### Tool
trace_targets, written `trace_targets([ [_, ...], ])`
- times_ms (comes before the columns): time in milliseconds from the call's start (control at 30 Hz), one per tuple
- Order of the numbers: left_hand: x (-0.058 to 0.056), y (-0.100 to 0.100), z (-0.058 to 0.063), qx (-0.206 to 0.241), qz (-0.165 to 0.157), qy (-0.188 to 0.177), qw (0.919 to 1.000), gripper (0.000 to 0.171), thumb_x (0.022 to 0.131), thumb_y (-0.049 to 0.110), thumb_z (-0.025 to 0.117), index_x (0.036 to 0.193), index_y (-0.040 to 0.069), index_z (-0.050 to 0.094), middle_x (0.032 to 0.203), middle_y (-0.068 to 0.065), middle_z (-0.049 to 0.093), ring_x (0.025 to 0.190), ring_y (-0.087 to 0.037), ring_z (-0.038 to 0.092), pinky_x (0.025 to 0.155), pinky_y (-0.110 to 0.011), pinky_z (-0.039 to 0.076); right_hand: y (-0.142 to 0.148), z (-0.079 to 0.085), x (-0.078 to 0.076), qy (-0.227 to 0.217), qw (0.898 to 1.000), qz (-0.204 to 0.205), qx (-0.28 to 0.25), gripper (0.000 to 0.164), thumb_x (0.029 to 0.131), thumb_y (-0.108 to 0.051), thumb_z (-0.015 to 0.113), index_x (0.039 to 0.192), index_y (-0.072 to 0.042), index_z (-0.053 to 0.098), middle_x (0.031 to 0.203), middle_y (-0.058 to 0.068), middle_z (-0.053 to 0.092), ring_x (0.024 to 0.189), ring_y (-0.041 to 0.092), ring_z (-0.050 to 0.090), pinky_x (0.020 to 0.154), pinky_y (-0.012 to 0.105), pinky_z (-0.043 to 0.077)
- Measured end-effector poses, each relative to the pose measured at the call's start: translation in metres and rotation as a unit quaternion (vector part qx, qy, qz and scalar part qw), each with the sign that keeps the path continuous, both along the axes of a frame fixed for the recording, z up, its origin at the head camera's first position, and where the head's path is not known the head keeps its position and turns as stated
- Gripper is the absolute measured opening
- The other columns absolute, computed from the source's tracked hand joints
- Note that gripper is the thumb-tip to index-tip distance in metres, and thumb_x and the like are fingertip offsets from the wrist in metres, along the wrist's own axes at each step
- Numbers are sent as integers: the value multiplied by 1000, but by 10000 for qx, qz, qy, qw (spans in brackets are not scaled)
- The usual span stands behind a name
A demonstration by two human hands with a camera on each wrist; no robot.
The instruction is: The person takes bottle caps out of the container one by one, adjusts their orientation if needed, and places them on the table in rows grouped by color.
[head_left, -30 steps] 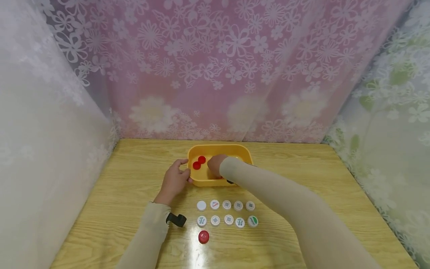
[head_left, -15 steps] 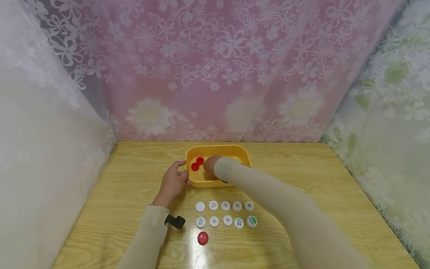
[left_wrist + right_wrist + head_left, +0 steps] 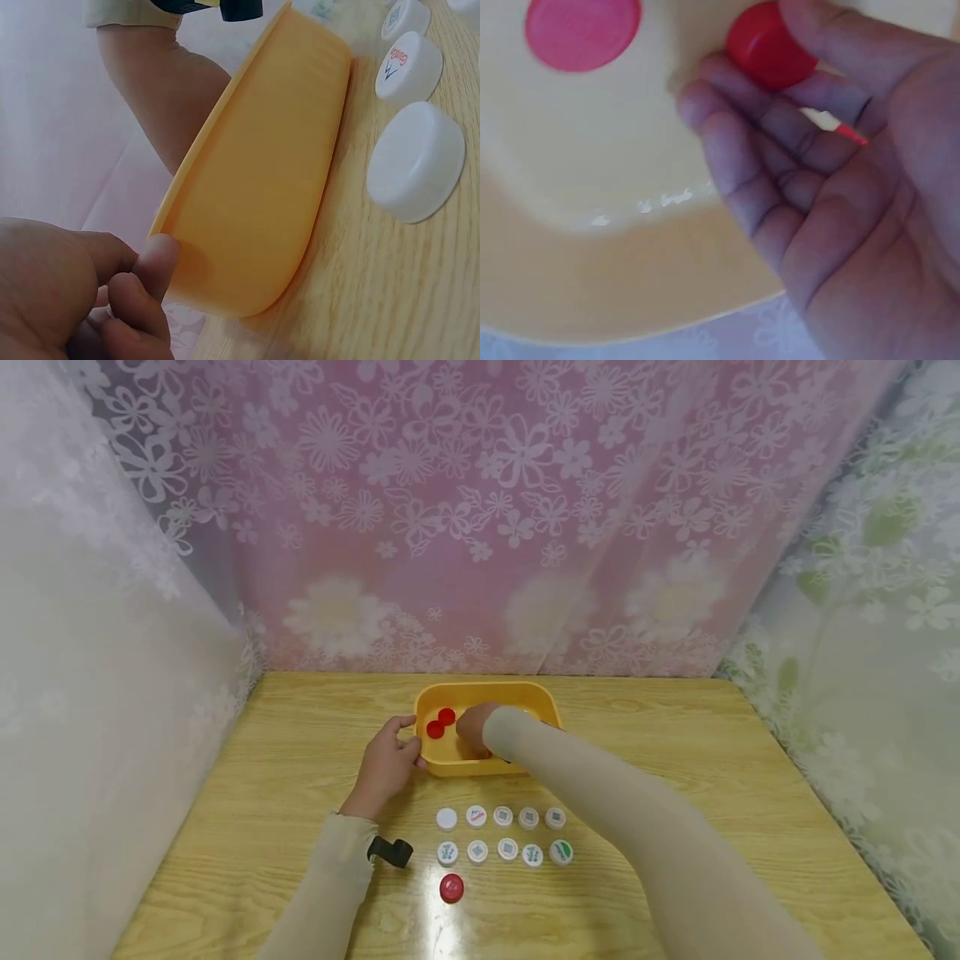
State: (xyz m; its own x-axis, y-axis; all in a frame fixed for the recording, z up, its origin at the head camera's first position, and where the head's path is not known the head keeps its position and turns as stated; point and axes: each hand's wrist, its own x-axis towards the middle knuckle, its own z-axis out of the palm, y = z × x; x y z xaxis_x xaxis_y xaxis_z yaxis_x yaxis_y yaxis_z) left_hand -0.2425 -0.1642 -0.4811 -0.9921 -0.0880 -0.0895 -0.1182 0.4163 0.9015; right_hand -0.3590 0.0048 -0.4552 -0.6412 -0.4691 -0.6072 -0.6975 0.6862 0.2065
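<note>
In the head view a yellow plastic tub (image 3: 468, 769) stands at the back of the table. My left hand (image 3: 386, 768) holds its left end; in the left wrist view the thumb and curled fingers (image 3: 155, 266) pinch the rim. My right hand (image 3: 474, 729) reaches down inside the tub, its forearm crossing over the right part. The right wrist view shows that hand pinching a red bottle cap (image 3: 769, 45) between thumb and fingers, low over the tub floor. Another red cap (image 3: 583, 30) lies flat nearby. Two red caps (image 3: 441, 723) lie at the tub's left side.
In front of the tub, white bottle caps (image 3: 503, 816) lie in two rows of several each, some printed. A single red cap (image 3: 452, 888) sits below the rows on the wooden table (image 3: 300, 727). Curtains (image 3: 480, 527) hang behind and at both sides.
My right hand has shifted slightly left inside the tub. The left hand keeps its hold on the rim, and the caps on the table stay in place.
</note>
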Motion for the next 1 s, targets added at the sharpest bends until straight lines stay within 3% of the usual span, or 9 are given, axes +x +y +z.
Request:
trace_targets([
  [133,0,0,1,-81,9,-13,10000,43,105,18,56,148,13,51,73,-5,71,52,-19,50,50,-27,38,13,4,-13,-360,9976,-103,-582,12,96,-24,73,95,-17,63,82,-3,56,75,17,52,70,29,46],
  [233,0,1,2,-90,7,-60,9999,44,105,19,57,148,13,51,73,-5,71,52,-20,49,50,-27,38,28,31,-1,134,9900,333,-1361,18,97,-30,74,97,-17,62,78,-6,56,69,14,50,67,28,46],
  [333,0,1,2,-84,15,-98,9999,43,105,19,56,148,14,51,73,-5,71,51,-19,48,49,-27,38,40,63,37,944,9671,880,-2191,21,96,-31,75,102,-16,63,82,-5,62,71,14,55,70,28,50],
  [433,0,1,1,-93,0,-111,9999,43,106,19,56,148,15,50,74,-5,72,50,-19,48,49,-26,38,50,78,92,1352,9421,1455,-2702,21,96,-34,73,102,-16,64,83,-5,62,72,15,55,67,26,50],
  [567,0,1,2,-87,-32,-104,9999,43,106,20,56,148,15,50,75,-6,71,51,-20,49,49,-27,39,70,59,153,1707,9158,2157,-2926,24,97,-42,71,100,-19,63,83,-8,57,74,11,50,63,22,44],
  [667,-1,1,3,-67,-53,-117,9999,44,106,20,56,149,15,49,75,-6,71,53,-21,51,50,-27,40,83,35,182,1811,9077,2457,-2878,24,96,-43,72,100,-20,65,88,-10,60,77,9,51,64,20,45],
  [800,0,2,3,-126,-16,-142,9998,43,106,20,56,148,16,49,76,-6,71,55,-21,53,51,-27,41,90,10,203,1809,9028,2683,-2832,22,94,-39,76,98,-20,66,88,-11,63,76,8,54,64,20,45],
  [1000,0,2,1,-114,3,-122,9999,44,106,19,56,149,15,49,77,-6,71,58,-24,56,52,-27,42,90,-12,214,1669,8955,2679,-3138,22,92,-38,78,92,-23,61,77,-15,54,70,5,49,61,20,39],
])
